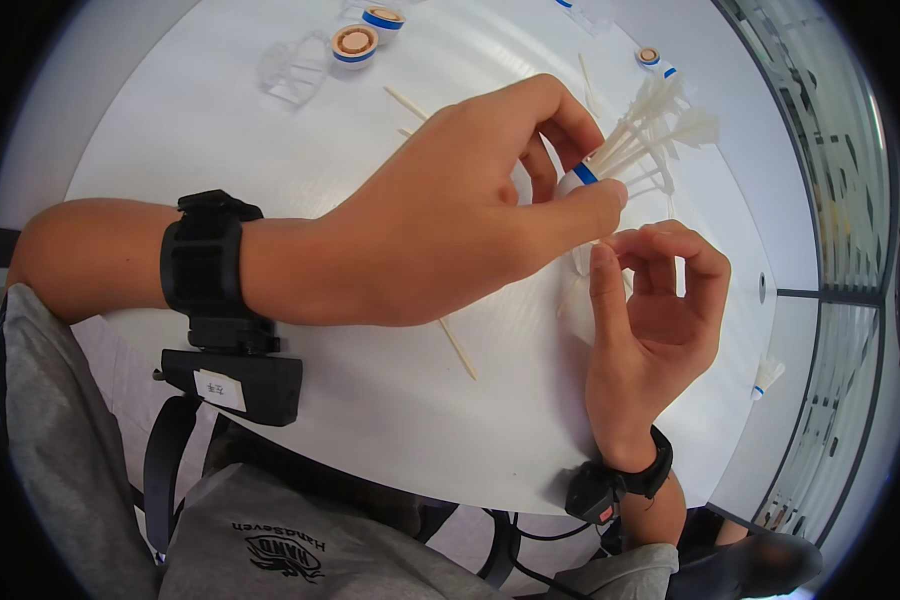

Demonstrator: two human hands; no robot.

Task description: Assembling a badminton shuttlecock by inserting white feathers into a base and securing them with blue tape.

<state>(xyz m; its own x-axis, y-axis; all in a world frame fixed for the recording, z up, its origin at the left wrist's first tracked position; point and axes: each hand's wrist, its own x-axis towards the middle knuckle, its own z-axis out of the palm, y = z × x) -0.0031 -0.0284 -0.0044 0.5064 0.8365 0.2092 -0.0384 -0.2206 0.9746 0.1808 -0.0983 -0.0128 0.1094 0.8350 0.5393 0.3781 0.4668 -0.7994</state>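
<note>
Over on the left, the upper arm is covered by a grey sleeve (60, 400), and a chunky black strap (202, 262) is wrapped round the wrist, with a black box (260, 385) hung off it. Up on the far part of the white desk (170, 150), a crinkly clear plastic piece (295, 75) can be seen, sat just beside two round cork-topped caps (355, 45) with blue bands. Some thin pale sticks (459, 350) are scattered about, partly hidden by the left hand (480, 200).

Pretty much everything is centred on the shuttlecock (618, 140): it's held above the desk, gripped near its blue band between the thumb and fingers of that left hand, feathers tilted up and to the right. Just below it, the right hand (660, 310) is raised with thumb and index tips brought together; whether anything is pinched there can't be told, too much is covered. A black wristband (660, 460) is worn on that side. Another small cork-topped cap (648, 56) is seen up past the feathers, and a second, white shuttlecock (767, 378) is left near the desk's right edge.
</note>
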